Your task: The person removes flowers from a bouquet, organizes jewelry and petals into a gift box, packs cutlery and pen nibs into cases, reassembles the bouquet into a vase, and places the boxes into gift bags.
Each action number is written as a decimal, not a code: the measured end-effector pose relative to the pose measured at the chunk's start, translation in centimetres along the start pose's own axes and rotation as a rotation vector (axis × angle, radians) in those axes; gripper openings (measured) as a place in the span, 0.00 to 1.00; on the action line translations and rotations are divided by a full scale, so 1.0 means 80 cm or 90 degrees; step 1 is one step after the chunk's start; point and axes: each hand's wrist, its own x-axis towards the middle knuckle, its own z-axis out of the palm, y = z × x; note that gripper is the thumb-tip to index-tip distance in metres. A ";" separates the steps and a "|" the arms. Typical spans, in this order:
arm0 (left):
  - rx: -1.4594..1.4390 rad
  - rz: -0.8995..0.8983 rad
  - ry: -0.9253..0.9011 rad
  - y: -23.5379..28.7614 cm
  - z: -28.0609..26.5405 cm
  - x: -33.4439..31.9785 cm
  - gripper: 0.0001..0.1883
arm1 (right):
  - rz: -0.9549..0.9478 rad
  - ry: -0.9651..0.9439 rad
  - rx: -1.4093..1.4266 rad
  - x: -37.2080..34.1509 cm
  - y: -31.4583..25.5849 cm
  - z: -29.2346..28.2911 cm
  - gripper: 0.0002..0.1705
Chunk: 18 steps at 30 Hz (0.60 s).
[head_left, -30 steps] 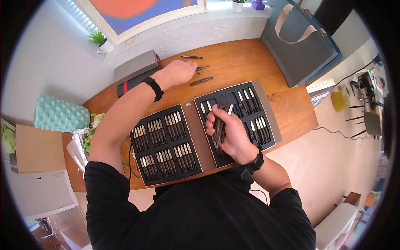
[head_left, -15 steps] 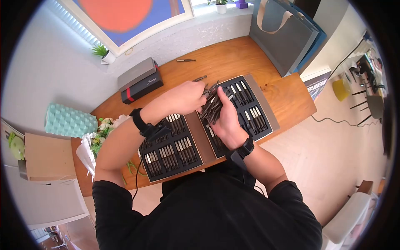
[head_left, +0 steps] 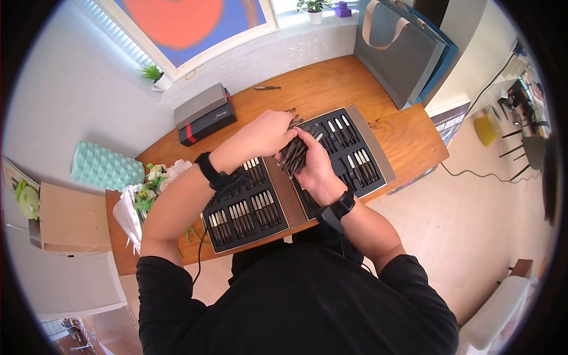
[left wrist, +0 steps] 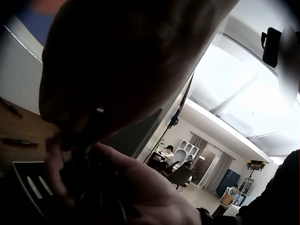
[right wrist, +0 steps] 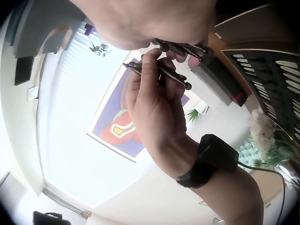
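Note:
In the head view, my right hand (head_left: 319, 171) grips a bunch of slim dark-handled pieces (head_left: 293, 157) with pale blade-like tips, held over the open case (head_left: 286, 198). My left hand (head_left: 260, 139) meets it from the left, its fingertips at the top of the bunch. In the right wrist view, the left hand (right wrist: 157, 105) pinches a slim dark piece (right wrist: 173, 76) with a rounded end between thumb and fingers. More such pieces (right wrist: 180, 48) show at the edge of the right hand (right wrist: 150, 21). The left wrist view is dark around both hands.
Rows of similar pieces (head_left: 266, 207) fill slots in the case's black trays. One loose piece (head_left: 267, 88) lies farther back on the wooden table (head_left: 322, 80). Around stand a grey-and-black box (head_left: 210, 121), a large grey bag (head_left: 393, 59), flowers (head_left: 145, 198) and a turquoise studded object (head_left: 106, 165).
My left hand has come from the back of the table to the right hand's bunch. Fewer loose pieces show on the table. The right hand has risen slightly toward the left hand.

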 end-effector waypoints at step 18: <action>0.114 0.119 0.138 0.005 0.023 -0.021 0.17 | -0.019 -0.018 0.062 -0.007 -0.005 0.012 0.25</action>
